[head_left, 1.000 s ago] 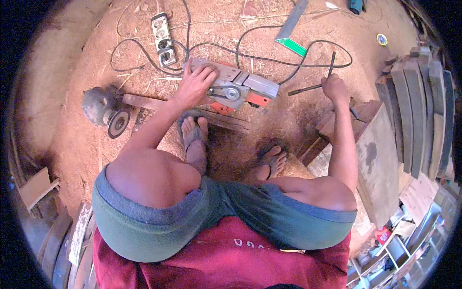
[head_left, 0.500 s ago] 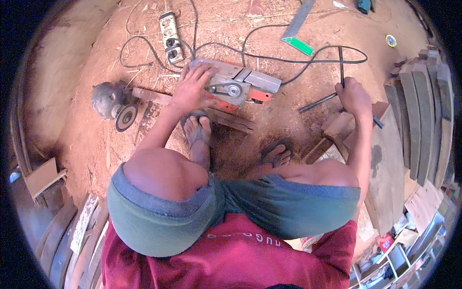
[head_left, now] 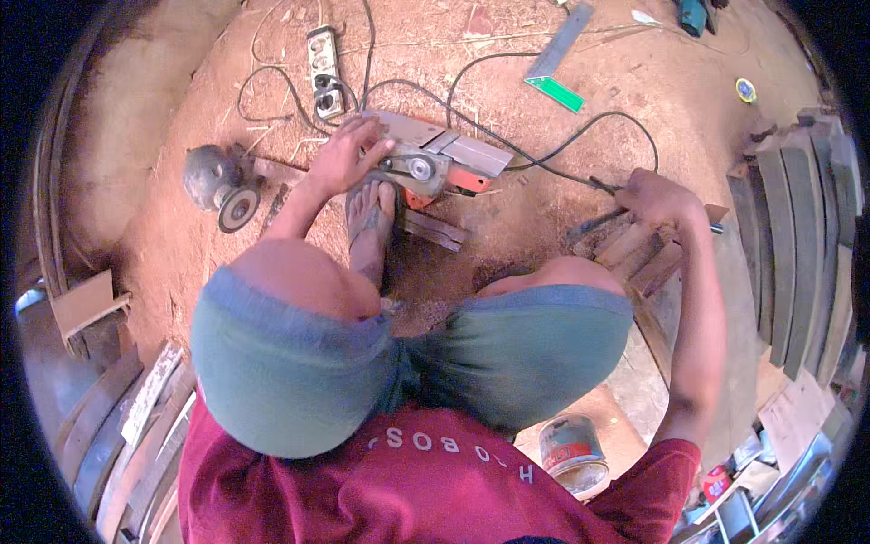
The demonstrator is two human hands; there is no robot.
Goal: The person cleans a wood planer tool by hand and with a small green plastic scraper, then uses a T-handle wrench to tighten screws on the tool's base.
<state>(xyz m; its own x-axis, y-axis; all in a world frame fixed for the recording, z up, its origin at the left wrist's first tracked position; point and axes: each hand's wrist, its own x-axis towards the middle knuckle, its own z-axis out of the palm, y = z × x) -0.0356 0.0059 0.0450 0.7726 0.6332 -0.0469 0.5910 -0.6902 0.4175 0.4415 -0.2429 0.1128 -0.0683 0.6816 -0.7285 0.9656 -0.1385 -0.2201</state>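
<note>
Electric planer (head_left: 435, 152): on the sawdust-covered ground, far side of the feet, slightly left of centre, grey sole plates facing up. Orange housing shows at the near side; belt and round metal pulley exposed there. Grey metal looks worn and dusty.

Left hand (head_left: 343, 156) lies on planer's left end, fingers over the top, thumb apart from them. Can't tell if it's clamping or just resting.

Right hand (head_left: 660, 198) is wrapped round a dark multi-arm wrench (head_left: 596, 224), fingers closed on it, well right of planer. Changes vs half a second ago: hand is nearer, wrench arm no longer stands up across the cord loop, and the hand is now by the wood blocks (head_left: 634, 247). Black cord (head_left: 399, 82) loop has changed shape. Knees have shifted; right foot now hidden, bucket (head_left: 573, 449) now in view near right.

Around: left foot (head_left: 370, 222) at planer's near side, plank (head_left: 435, 228) just beyond it to the right, grinder (head_left: 208, 177) left, power strip (head_left: 323, 60) far left, green-handled square (head_left: 560, 50) far right of planer, timber stack (head_left: 787, 240) at right.
</note>
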